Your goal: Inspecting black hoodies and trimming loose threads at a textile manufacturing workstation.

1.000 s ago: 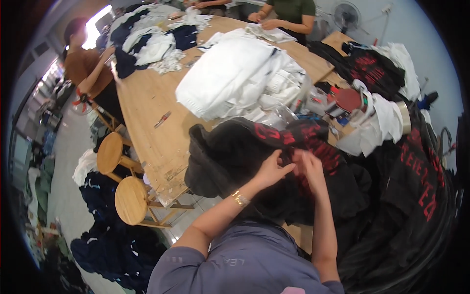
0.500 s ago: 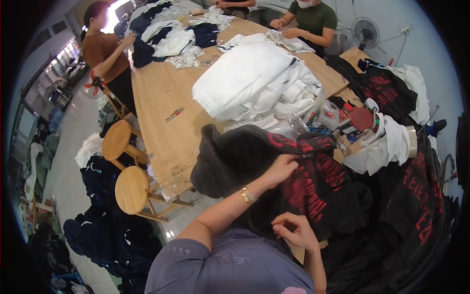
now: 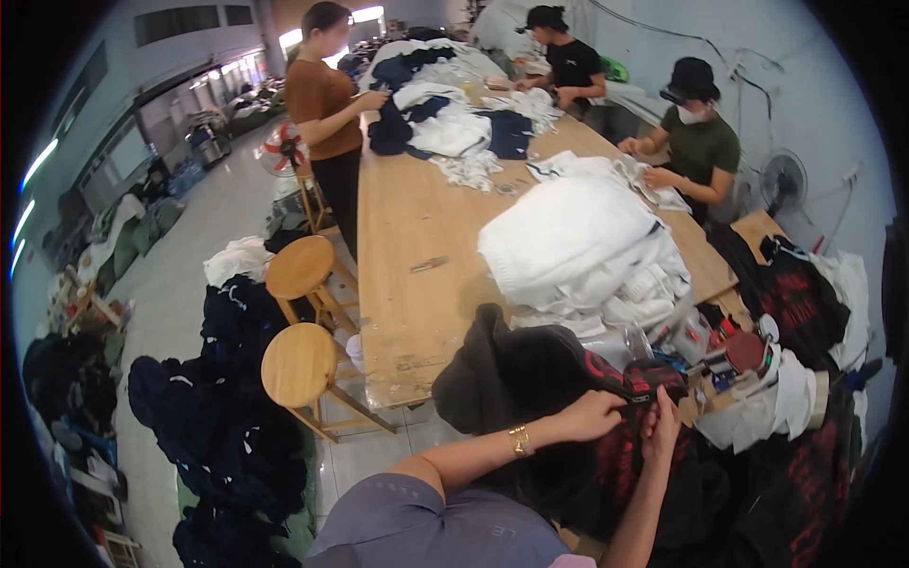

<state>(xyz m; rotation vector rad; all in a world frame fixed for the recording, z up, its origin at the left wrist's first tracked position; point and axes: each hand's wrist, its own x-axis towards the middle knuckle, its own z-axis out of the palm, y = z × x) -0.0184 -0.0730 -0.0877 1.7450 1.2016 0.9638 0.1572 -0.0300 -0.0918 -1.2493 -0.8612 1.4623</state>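
A black hooded jacket [image 3: 511,374] with red print lies bunched over the near right corner of the table, its hood toward the left. My left hand [image 3: 597,415], gold bracelet at the wrist, is closed on the jacket's front edge. Close by on the right, my right hand [image 3: 661,431] pinches the same jacket, thumb and fingers pointing up. Between the two hands shows a small metal piece [image 3: 641,399] that looks like a zipper slider. The fingertips are partly hidden by cloth and the hands themselves.
Beyond the jacket, white garments [image 3: 578,237] are heaped on the wooden table [image 3: 407,303]. Small snips [image 3: 430,264] lie there too. Right: a box of tools [image 3: 743,355]. Left: two round stools [image 3: 299,364] and dark garments [image 3: 227,435] on the floor. Three people work around the table.
My right hand has risen from near my body to the jacket and closed on it beside my left hand. The whole view has shifted, showing more of the room.
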